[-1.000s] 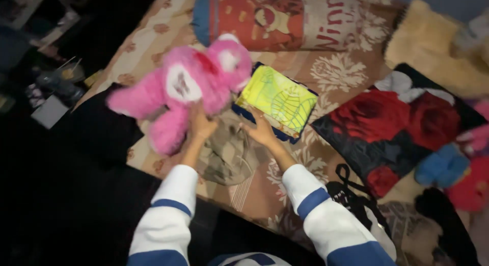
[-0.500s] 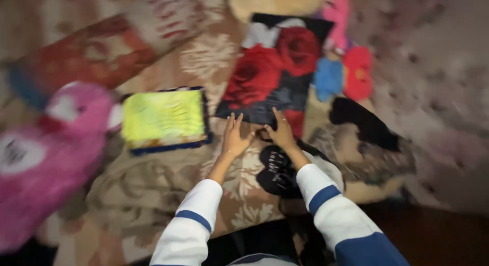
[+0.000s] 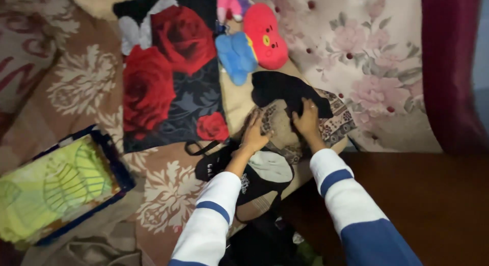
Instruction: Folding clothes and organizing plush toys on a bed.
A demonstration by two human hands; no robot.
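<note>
My left hand (image 3: 253,132) rests flat on a beige patterned cloth (image 3: 277,128) lying on the bed. My right hand (image 3: 307,118) presses on the same cloth where a black garment (image 3: 279,88) overlaps it, its fingers curled at the black edge. Whether those fingers pinch the fabric I cannot tell. A black and white bag (image 3: 254,179) with a thin strap lies just below my left wrist. Both sleeves are white with blue bands.
A rose-printed dark pillow (image 3: 168,77) lies left of my hands. A red heart-shaped plush (image 3: 264,34) and a blue plush (image 3: 235,56) sit above. A yellow-green folded item with blue border (image 3: 56,187) is at lower left. Brown wood (image 3: 433,205) shows at right.
My view swung right, away from the pink plush toy. My hands moved from the rose pillow's lower edge onto the beige cloth and black garment.
</note>
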